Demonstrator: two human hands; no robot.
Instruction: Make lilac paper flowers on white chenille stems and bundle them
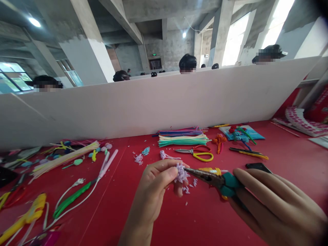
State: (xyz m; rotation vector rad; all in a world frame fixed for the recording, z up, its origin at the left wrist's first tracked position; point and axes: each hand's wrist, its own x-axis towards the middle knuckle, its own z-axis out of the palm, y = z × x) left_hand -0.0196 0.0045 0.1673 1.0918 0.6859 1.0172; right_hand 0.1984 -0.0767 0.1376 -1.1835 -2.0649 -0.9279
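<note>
Between its thumb and fingers, my left hand (pixel 156 191) pinches a small fluffy lilac piece (pixel 182 173) above the red table. My right hand (pixel 274 201) is closed around the teal handles of needle-nose pliers (pixel 214 177), whose tips touch the right side of the lilac piece. Lilac scraps (pixel 187 189) are scattered on the table just below. Behind my left hand lies another lilac piece with stems (pixel 164 155). Scissors (pixel 202 155) with red and yellow handles rest beyond the pliers.
Bundled pipe cleaners (pixel 183 140) lie by the white partition (pixel 153 106). At left are a yellow glue gun (pixel 33 213), a green-handled tool (pixel 71 200) with a cord, and more stems (pixel 66 159). A cutter (pixel 249 153) and black phone (pixel 258 167) lie at right. People sit beyond the partition.
</note>
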